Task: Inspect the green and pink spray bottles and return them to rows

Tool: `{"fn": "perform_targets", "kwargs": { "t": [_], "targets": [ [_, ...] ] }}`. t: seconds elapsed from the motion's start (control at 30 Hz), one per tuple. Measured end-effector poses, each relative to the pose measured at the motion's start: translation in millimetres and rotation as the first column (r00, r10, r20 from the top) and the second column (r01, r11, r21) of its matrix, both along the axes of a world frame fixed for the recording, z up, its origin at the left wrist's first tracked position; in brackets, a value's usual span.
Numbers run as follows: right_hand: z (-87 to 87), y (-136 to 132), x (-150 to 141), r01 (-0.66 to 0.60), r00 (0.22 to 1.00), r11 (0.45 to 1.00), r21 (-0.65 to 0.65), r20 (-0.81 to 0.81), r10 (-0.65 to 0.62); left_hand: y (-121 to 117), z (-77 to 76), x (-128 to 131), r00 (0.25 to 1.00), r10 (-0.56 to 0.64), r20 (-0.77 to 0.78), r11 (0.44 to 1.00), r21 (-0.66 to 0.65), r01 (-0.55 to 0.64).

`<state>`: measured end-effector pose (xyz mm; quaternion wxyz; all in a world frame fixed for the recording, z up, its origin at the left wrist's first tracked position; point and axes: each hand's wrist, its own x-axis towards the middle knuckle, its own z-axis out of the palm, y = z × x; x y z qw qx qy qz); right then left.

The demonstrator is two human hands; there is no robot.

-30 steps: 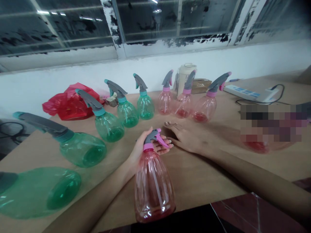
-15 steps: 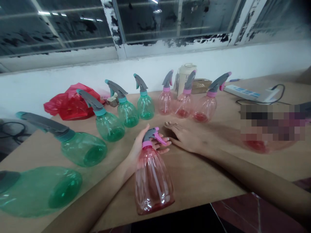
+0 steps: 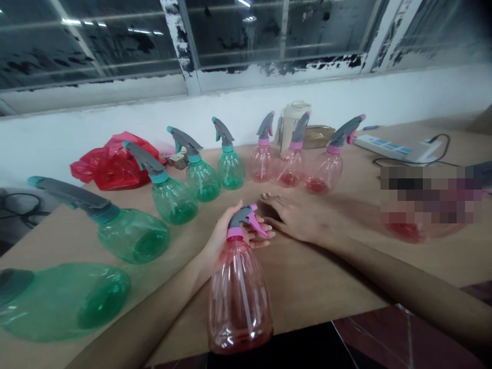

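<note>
A clear pink spray bottle [image 3: 241, 297] with a grey and pink trigger head is tilted, its base toward me over the table's near edge. My left hand [image 3: 221, 238] holds it from behind at the neck, thumb upright on one side and fingertips showing past the pink trigger. A little liquid lies in its bottom. On the tabletop just right of the trigger, my right hand [image 3: 294, 218] rests palm down with fingers stretched out, holding nothing. Pink spray bottles [image 3: 325, 171] stand beyond it, and green spray bottles [image 3: 175, 200] run down the left side.
Along the white wall are a red plastic bag [image 3: 115, 161], a cream container [image 3: 294, 120] and a brown package [image 3: 318, 137]. To the right lie a power strip [image 3: 400, 148] with a cable and another pink bottle [image 3: 405, 228], partly blurred out. Windows rise behind.
The held bottle has tilted a little, its base moving toward me and left while its head shifted slightly right. My right hand has stayed still.
</note>
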<state>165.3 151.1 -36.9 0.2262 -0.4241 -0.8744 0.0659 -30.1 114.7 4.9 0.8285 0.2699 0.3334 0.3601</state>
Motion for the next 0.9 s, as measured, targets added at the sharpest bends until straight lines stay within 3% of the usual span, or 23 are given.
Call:
{"fn": "perform_targets", "kwargs": {
  "t": [0.2,0.33,0.5,0.6,0.7,0.8,0.9],
  "targets": [
    [13.3,-5.0,-0.2,0.026,1.000,0.998,-0.051,-0.016,-0.027,-10.7,9.3,0.8,0.993,0.091,-0.078,0.984,0.159,-0.078],
    [39.1,-15.9,1.9,0.014,0.993,0.978,-0.209,-0.110,-0.037,-13.2,23.9,-1.0,0.983,0.176,-0.054,0.955,0.250,-0.157],
    [68.7,-46.1,1.2,-0.008,0.956,0.914,-0.406,-0.273,-0.112,-8.7,36.3,-5.7,0.952,0.299,-0.068,0.910,0.321,-0.263],
    [78.7,-69.0,-1.0,-0.088,0.926,0.873,-0.481,-0.362,-0.106,-6.6,41.9,-8.7,0.903,0.428,-0.031,0.814,0.447,-0.371],
    [86.5,-91.7,-8.0,-0.111,0.915,0.870,-0.481,-0.391,-0.100,-7.2,47.2,-11.1,0.849,0.526,0.043,0.647,0.629,-0.432],
    [88.6,-108.0,-24.1,0.010,0.949,0.941,-0.338,-0.294,-0.116,-11.9,48.5,-12.5,0.833,0.549,0.064,0.509,0.765,-0.394],
    [81.8,-112.9,-43.9,0.089,0.966,0.988,-0.127,-0.230,-0.116,-19.1,44.7,-12.3,0.845,0.534,0.032,0.439,0.843,-0.310]
  ]
}}
